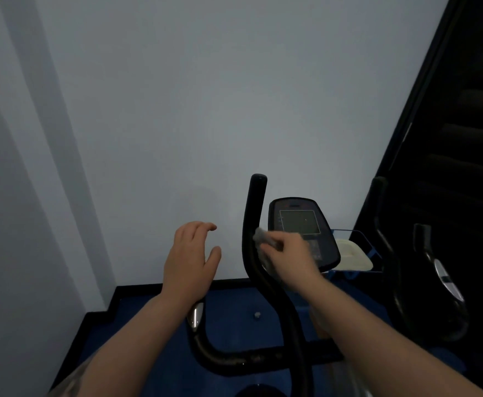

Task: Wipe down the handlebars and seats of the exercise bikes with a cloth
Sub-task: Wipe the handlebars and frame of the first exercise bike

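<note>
right hand point(290, 255): pinches cloth point(264, 239), pressed on bar point(253, 224) mid-height, from its right side
left hand point(190, 257): spread, relaxed, holds nothing, in air left of bar, apart from it
bar: black upright handlebar, long axis near vertical, tip above cloth, curves down toward viewer
key relation: right hand nearer, already on bar; unwiped length lies up and down along bar
console point(300, 224): just right of bar, behind right hand
step: judged wiping upright grip; seat not in view
</note>
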Tool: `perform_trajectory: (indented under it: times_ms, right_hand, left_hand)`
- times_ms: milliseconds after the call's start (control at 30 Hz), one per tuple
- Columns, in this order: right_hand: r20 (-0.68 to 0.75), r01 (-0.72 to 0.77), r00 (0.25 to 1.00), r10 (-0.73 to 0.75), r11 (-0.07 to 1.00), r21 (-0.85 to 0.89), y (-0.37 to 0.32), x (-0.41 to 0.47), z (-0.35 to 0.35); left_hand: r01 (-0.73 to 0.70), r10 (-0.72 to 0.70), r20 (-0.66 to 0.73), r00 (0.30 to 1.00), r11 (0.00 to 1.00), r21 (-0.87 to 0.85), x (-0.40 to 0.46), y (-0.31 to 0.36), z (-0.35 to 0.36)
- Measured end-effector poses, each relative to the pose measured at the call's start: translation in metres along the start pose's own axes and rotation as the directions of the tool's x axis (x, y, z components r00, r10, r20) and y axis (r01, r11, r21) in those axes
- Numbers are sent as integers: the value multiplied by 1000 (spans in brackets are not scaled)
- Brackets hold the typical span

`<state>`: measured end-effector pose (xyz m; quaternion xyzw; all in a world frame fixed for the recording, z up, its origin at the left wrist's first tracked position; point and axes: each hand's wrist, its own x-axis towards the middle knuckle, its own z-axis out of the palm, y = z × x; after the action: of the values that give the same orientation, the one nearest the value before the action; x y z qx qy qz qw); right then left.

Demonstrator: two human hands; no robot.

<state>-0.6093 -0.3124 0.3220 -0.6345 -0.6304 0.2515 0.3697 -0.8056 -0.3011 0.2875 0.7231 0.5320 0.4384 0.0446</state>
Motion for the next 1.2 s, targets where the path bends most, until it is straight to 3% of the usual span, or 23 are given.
perform_trajectory:
  times_ms: [67,167,233,333,467,500,567,633,700,767,900,1067,1200]
  right_hand:
    - [155,-50,987,51,999,-10,7,2,-21]
    - [-98,-84,990,104,979,183,-1,15,-28]
    - [-128,-64,987,96,971,231,-14,11,-6]
    - [-113,6,993,-20,993,-121,-16,-15,18]
    - [136,46,991,4,930,-364,-18,-20,-21]
    - [117,67,993,-26,930,-361,-23,-15,-29]
    - [-69,159,980,-186,945,-286,-37,-4,-36]
    - [-239,317,893,-382,909,-270,-49,13,-34]
    - [-306,378,823,-478,864,-333,-52,24,-26]
    - [-303,397,794,-526,828,-396,-44,23,-14]
    - [-90,458,802,-590,705,-541,-29,10,7]
    - [-275,448,701,-659,706,-548,-69,32,-12]
    - [-192,386,764,-616,675,-629,-55,39,5]
  left_hand:
    - [6,-6,-10,1000,1000,-4,0,1,1]
    - [28,-28,-17,999,1000,-7,0,3,1]
    - [28,-28,-14,1000,1000,-8,0,3,1]
    - [14,-14,-10,1000,1000,-14,0,1,0]
    - [17,-17,-16,1000,1000,-12,0,3,1]
    - [20,-20,-14,1000,1000,-12,0,3,1]
    - [16,-16,-5,1000,1000,-8,1,2,0]
    - [5,-5,5,1000,1000,-1,1,1,-1]
    - [-3,3,19,1000,1000,2,1,0,-3]
    - [-1,1,30,1000,1000,-6,2,-1,-4]
    - [-8,9,38,999,1000,-20,2,-1,-5]
    - [-5,6,37,999,1000,-26,2,-1,-4]
    - [-8,9,51,999,1000,-25,3,-1,-7]
